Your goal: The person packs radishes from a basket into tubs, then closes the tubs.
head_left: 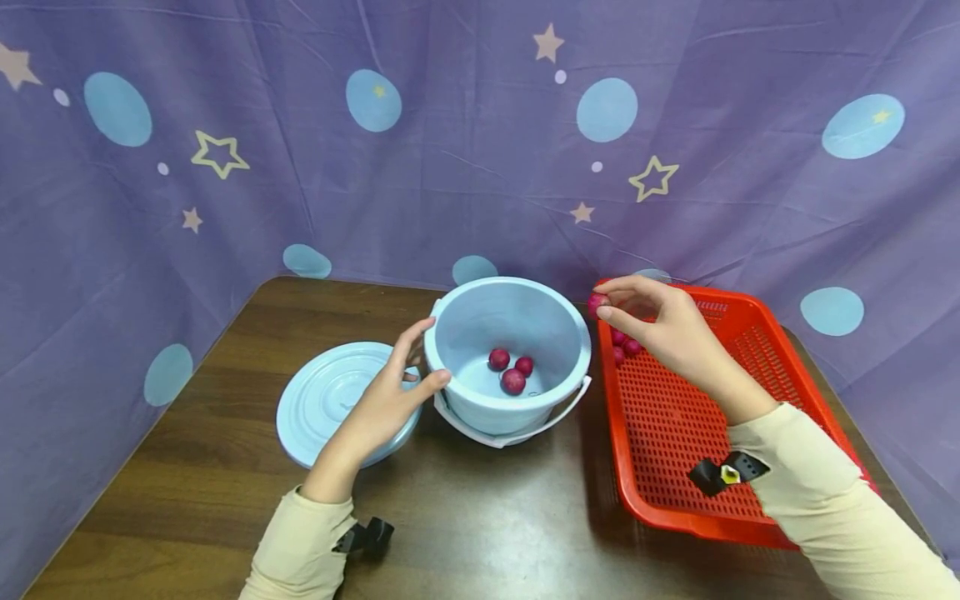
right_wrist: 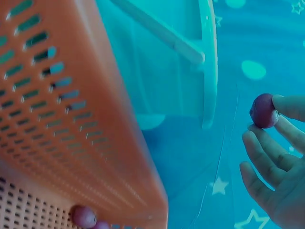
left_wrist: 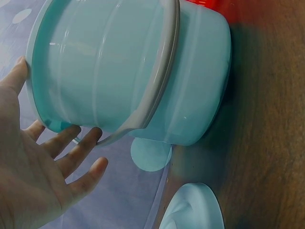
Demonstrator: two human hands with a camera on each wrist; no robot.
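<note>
My right hand (head_left: 667,329) pinches a small round red radish (head_left: 597,304) between thumb and fingertips, above the near-bucket edge of the red basket. In the right wrist view the same radish (right_wrist: 264,111) shows beyond the basket wall, higher than the bucket rim. A light blue bucket (head_left: 487,417) stands upright with three radishes (head_left: 513,382) on its bottom. With fingers spread, my left hand (head_left: 382,408) touches the bucket's left side, thumb at the rim. The left wrist view has its fingertips (left_wrist: 97,132) by the bucket's pale handle (left_wrist: 157,90).
The red perforated basket (head_left: 626,467) sits at the right, several radishes (head_left: 632,346) in its far left corner. A light blue lid (head_left: 307,408) lies flat left of the bucket, partly behind my left hand. A purple patterned curtain (head_left: 480,167) hangs behind the wooden table (head_left: 480,525).
</note>
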